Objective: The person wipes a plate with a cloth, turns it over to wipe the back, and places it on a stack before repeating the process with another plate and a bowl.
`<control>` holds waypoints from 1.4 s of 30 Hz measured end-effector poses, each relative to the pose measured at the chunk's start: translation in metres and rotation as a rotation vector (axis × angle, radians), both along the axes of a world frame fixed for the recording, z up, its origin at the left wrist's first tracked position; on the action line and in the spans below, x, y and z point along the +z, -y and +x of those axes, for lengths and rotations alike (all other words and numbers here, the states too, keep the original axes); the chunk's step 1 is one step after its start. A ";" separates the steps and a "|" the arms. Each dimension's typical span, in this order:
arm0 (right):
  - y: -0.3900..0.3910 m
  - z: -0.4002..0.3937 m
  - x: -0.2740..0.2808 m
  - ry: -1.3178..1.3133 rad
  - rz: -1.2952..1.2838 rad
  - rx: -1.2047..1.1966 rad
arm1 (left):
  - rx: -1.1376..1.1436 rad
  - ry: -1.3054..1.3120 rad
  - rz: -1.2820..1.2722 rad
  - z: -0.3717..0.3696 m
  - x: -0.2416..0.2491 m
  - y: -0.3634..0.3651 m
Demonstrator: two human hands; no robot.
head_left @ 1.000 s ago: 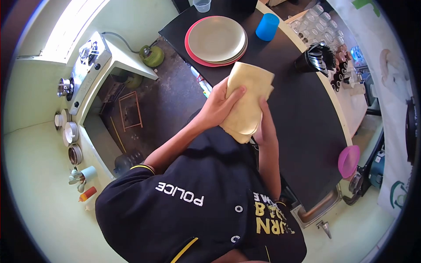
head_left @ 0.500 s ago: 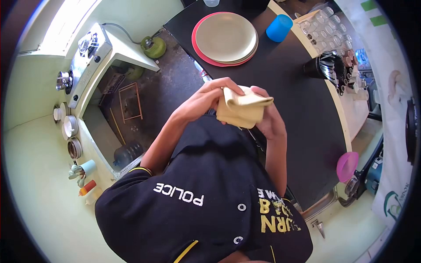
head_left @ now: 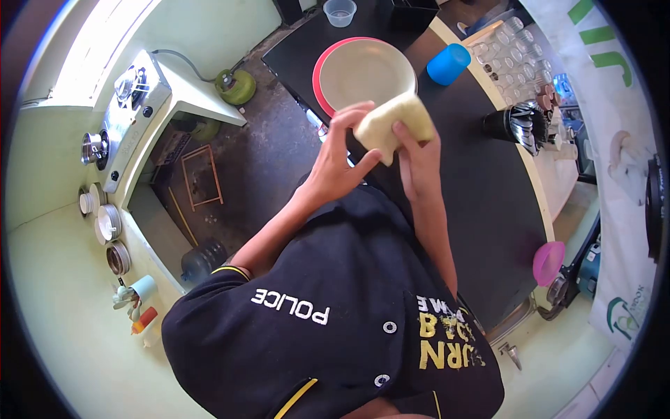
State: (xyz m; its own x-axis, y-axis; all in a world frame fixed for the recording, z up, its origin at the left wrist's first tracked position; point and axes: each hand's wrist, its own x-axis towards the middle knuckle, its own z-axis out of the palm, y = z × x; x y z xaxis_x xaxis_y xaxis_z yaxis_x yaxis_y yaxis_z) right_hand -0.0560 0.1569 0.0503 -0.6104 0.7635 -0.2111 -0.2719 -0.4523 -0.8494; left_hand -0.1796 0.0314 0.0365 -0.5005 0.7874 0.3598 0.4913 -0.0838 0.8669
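A folded pale yellow cloth (head_left: 398,122) is raised over the near edge of the dark counter, overlapping my view of the plates. My right hand (head_left: 422,164) grips it from the right, thumb pressed on its upper face. At its left edge is my left hand (head_left: 335,157), thumb and fingers spread apart, the fingertips slightly blurred. Whether those fingertips touch the fabric is hard to see. Just beyond the cloth lies a stack of plates, a beige plate (head_left: 363,73) on top and a red plate (head_left: 319,84) showing beneath.
On the dark counter (head_left: 481,230) stand a blue cup (head_left: 448,64), a clear container (head_left: 340,12) and a black holder of utensils (head_left: 513,126). Several glasses (head_left: 513,52) line the right side. A pink bowl (head_left: 548,263) sits near the sink. A gas stove (head_left: 132,119) is at left.
The cloth has moved up toward the plates and turned over in my right hand. My left hand has loosened from it and spread its fingers. The view has shifted slightly.
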 end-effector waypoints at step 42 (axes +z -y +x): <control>-0.136 -0.105 -0.009 0.773 1.862 0.417 | 0.356 -0.212 -0.302 -0.043 -0.064 -0.042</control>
State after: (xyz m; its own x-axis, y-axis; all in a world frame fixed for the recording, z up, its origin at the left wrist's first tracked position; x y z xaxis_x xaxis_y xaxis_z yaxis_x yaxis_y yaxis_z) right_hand -0.1612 0.2929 0.0416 -0.9514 0.1874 0.2445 0.1602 0.9789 -0.1272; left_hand -0.2228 0.0731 -0.0275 -0.6970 0.6663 0.2652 0.6118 0.3596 0.7045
